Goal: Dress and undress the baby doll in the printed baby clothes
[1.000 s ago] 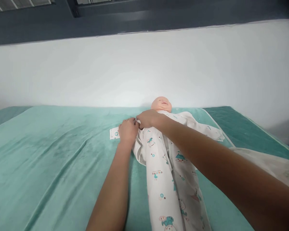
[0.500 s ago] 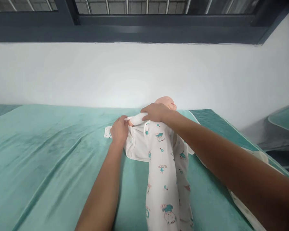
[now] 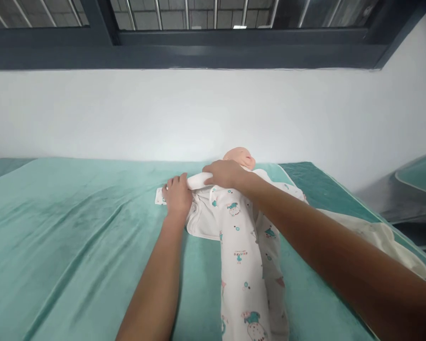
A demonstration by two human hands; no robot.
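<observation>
The right hand (image 3: 224, 173) grasps the white arm (image 3: 199, 181) of the doll (image 3: 238, 155). The left hand (image 3: 178, 195) lies over the suit (image 3: 239, 237) at the arm's end; I cannot tell its grip.

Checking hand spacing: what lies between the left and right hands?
Head view: a plain white sleeve spans the gap from left hand to right hand.
</observation>
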